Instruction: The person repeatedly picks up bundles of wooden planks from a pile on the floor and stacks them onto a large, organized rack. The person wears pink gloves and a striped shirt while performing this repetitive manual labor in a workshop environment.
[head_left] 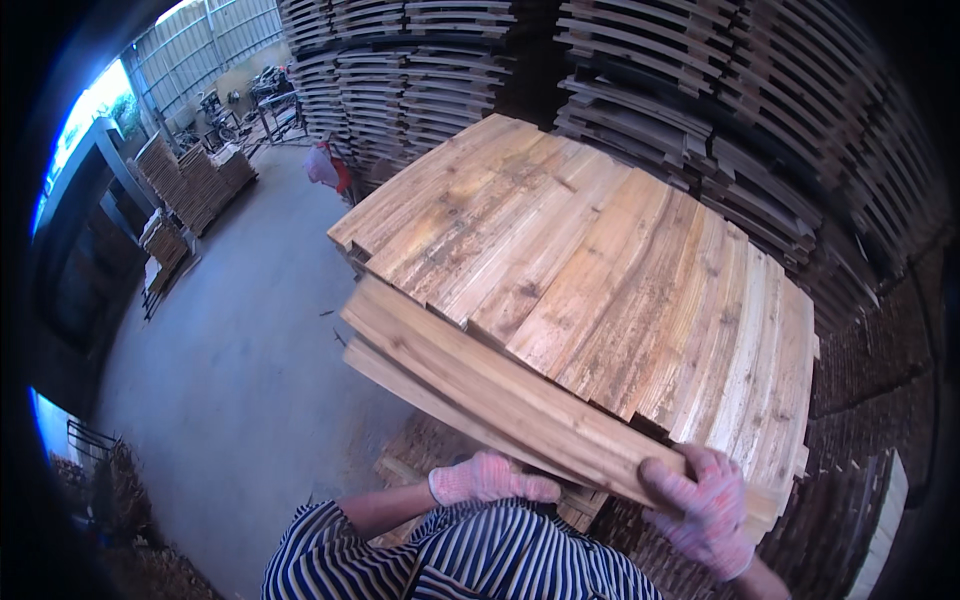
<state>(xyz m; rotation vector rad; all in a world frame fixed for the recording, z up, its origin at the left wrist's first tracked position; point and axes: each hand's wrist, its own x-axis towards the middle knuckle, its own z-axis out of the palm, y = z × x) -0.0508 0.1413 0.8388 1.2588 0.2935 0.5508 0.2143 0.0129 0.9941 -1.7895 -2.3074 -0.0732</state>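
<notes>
Two long wooden boards (500, 385) lie slanted, one over the other, along the near side of a stack topped with side-by-side planks (590, 270). My right hand (705, 510), in a pink-and-white knit glove, grips the boards near their right end, thumb on the upper face. My left hand (490, 480), gloved alike, is closed at the near edge of the lower board (415, 385), left of the right hand. Some of its fingers are hidden. The boards' left ends stick out beyond the stack, with a gap between them.
Tall racks of stacked boards (640, 120) rise behind the planks. Smaller board piles (190, 180) stand on the grey floor (230, 330) at far left. A red and pale item (328, 168) sits beyond the stack's left corner. More stacked wood (870, 390) is at right.
</notes>
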